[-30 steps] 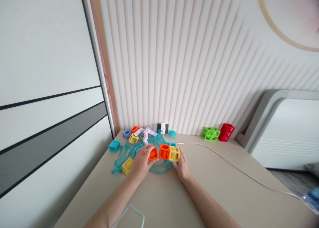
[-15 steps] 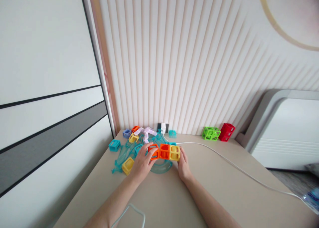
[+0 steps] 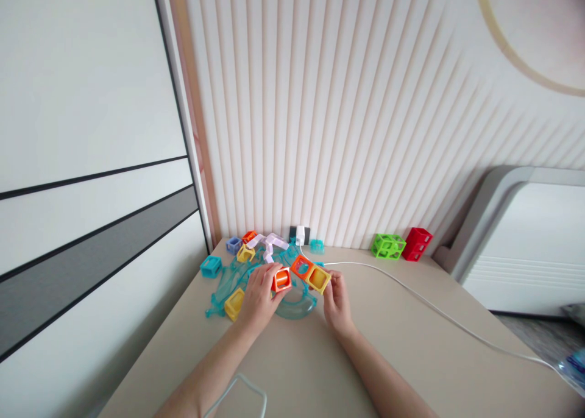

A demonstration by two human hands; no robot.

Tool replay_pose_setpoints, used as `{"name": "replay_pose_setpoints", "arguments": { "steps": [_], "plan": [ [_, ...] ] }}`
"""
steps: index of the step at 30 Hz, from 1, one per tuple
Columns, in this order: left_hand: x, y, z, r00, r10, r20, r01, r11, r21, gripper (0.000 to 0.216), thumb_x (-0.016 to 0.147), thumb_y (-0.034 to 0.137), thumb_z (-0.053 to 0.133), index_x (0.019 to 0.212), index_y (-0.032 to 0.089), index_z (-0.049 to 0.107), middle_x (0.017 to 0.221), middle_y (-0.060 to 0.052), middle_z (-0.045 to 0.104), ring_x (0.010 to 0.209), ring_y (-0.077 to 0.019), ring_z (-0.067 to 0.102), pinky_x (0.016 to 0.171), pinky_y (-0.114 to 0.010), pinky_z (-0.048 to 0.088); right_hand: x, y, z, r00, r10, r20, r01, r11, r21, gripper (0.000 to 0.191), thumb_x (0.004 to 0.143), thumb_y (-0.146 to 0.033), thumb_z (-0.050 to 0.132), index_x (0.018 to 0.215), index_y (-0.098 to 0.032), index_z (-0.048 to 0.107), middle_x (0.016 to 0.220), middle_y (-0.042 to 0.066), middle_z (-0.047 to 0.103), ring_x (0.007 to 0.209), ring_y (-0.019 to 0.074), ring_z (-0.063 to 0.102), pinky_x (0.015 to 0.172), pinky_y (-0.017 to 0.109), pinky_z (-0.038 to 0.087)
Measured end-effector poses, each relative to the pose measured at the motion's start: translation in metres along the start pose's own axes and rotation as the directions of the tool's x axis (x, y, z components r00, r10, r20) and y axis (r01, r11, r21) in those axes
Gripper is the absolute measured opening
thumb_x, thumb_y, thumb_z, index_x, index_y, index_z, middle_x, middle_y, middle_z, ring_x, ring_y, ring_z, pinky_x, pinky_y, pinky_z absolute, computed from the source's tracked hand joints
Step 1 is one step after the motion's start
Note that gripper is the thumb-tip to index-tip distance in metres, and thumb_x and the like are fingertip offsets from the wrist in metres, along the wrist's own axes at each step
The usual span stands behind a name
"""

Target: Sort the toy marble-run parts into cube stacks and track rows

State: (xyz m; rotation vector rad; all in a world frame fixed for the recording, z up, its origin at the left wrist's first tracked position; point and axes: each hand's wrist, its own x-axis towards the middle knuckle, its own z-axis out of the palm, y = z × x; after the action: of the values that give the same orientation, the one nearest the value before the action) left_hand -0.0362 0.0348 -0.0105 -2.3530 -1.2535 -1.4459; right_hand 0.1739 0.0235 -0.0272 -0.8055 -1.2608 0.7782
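On the beige table [image 3: 411, 357], at frame centre, the row of three is now split: our left hand [image 3: 256, 296] grips the orange cube [image 3: 282, 279], our right hand [image 3: 337, 299] the tilted orange-yellow pair [image 3: 311, 273], just apart.

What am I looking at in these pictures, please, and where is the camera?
There is no machine here: a person works with two bare hands, and every picture comes from one camera worn on their head, looking forward and down. The left hand grips a single orange cube. The right hand holds a tilted orange-and-yellow pair of joined open-frame cubes close beside it. Below them, on the beige table, lie clear teal track pieces and more small cubes. A green cube and a red cube stand by the wall, and a white cable crosses the table.
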Motion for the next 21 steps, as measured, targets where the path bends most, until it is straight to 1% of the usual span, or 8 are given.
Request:
{"name": "replay_pose_setpoints", "arguments": {
  "steps": [2, 4, 9, 12, 14, 17, 19, 21],
  "plan": [
    [0.0, 0.0, 0.0, 1.0, -0.01, -0.004, 0.011, 1.0, 0.003, 0.046, 0.089, 0.03, 0.067, 0.13, 0.023, 0.048, 0.116, -0.011, 0.064, 0.109, -0.0289, 0.062, 0.096, -0.047, 0.051, -0.001, -0.001, -0.001, 0.998, -0.055, 0.014, 0.055, 0.996, -0.067, 0.027, 0.096, -0.052, 0.051, 0.101, -0.025, 0.052, 0.121, 0.012, 0.066, 0.107, 0.0259, 0.065, 0.087, 0.04, 0.053],
    [0.0, 0.0, 0.0, 1.0, -0.028, -0.009, 0.027, 1.0, -0.003, 0.046, 0.089, 0.032, 0.067, 0.13, 0.023, 0.049, 0.113, -0.011, 0.065, 0.105, -0.0286, 0.063, 0.094, -0.046, 0.051, -0.001, -0.001, -0.002, 0.994, -0.102, 0.035, 0.105, 0.986, -0.131, 0.024, 0.097, -0.048, 0.051, 0.102, -0.025, 0.054, 0.128, 0.013, 0.064, 0.115, 0.0266, 0.062, 0.092, 0.041, 0.05],
    [-0.001, 0.0, -0.001, 0.998, -0.053, -0.031, 0.051, 0.998, -0.039, 0.041, 0.09, 0.033, 0.065, 0.126, 0.02, 0.049, 0.11, -0.012, 0.065, 0.103, -0.0278, 0.063, 0.092, -0.044, 0.052, -0.001, 0.001, -0.004, 0.976, -0.207, 0.067, 0.218, 0.928, -0.302, 0.011, 0.098, -0.034, 0.05, 0.097, -0.024, 0.056, 0.13, 0.012, 0.064, 0.118, 0.0255, 0.062, 0.095, 0.041, 0.049],
    [0.0, 0.0, -0.001, 0.995, -0.062, -0.082, 0.056, 0.996, -0.07, 0.039, 0.091, 0.034, 0.063, 0.124, 0.02, 0.048, 0.11, -0.012, 0.063, 0.103, -0.0271, 0.063, 0.091, -0.043, 0.053, 0.001, 0.005, -0.008, 0.947, -0.286, 0.145, 0.321, 0.857, -0.404, 0.008, 0.098, -0.026, 0.049, 0.096, -0.024, 0.056, 0.13, 0.012, 0.064, 0.118, 0.0241, 0.062, 0.096, 0.04, 0.05],
    [0.0, 0.0, -0.002, 0.99, -0.07, -0.119, 0.06, 0.994, -0.086, 0.037, 0.092, 0.035, 0.063, 0.122, 0.019, 0.048, 0.109, -0.012, 0.063, 0.102, -0.0266, 0.064, 0.089, -0.042, 0.054, 0.001, 0.007, -0.011, 0.921, -0.318, 0.226, 0.388, 0.803, -0.452, 0.009, 0.098, -0.022, 0.048, 0.101, -0.024, 0.057, 0.133, 0.013, 0.061, 0.119, 0.0229, 0.061, 0.096, 0.039, 0.051],
    [0.001, 0.001, -0.002, 0.989, -0.074, -0.128, 0.061, 0.993, -0.103, 0.036, 0.092, 0.034, 0.063, 0.121, 0.02, 0.048, 0.11, -0.012, 0.063, 0.102, -0.0262, 0.064, 0.088, -0.041, 0.055, 0.001, 0.006, -0.014, 0.882, -0.332, 0.334, 0.464, 0.735, -0.495, 0.016, 0.097, -0.016, 0.048, 0.107, -0.025, 0.058, 0.138, 0.012, 0.058, 0.119, 0.0218, 0.061, 0.095, 0.036, 0.053],
    [0.001, 0.001, -0.001, 0.991, -0.067, -0.118, 0.055, 0.993, -0.105, 0.037, 0.091, 0.033, 0.064, 0.121, 0.019, 0.048, 0.11, -0.012, 0.063, 0.103, -0.0264, 0.064, 0.089, -0.041, 0.055, 0.0, 0.004, -0.014, 0.858, -0.351, 0.375, 0.506, 0.705, -0.497, 0.019, 0.096, -0.014, 0.049, 0.107, -0.026, 0.059, 0.14, 0.011, 0.056, 0.12, 0.0221, 0.061, 0.094, 0.035, 0.054],
    [0.0, 0.001, 0.0, 0.993, -0.06, -0.105, 0.05, 0.993, -0.104, 0.038, 0.09, 0.032, 0.065, 0.121, 0.019, 0.048, 0.111, -0.012, 0.063, 0.104, -0.0267, 0.064, 0.09, -0.041, 0.054, -0.001, 0.001, -0.012, 0.839, -0.387, 0.382, 0.539, 0.683, -0.493, 0.021, 0.096, -0.013, 0.049, 0.108, -0.027, 0.06, 0.141, 0.01, 0.056, 0.121, 0.0224, 0.061, 0.095, 0.035, 0.054]
  ]
}}
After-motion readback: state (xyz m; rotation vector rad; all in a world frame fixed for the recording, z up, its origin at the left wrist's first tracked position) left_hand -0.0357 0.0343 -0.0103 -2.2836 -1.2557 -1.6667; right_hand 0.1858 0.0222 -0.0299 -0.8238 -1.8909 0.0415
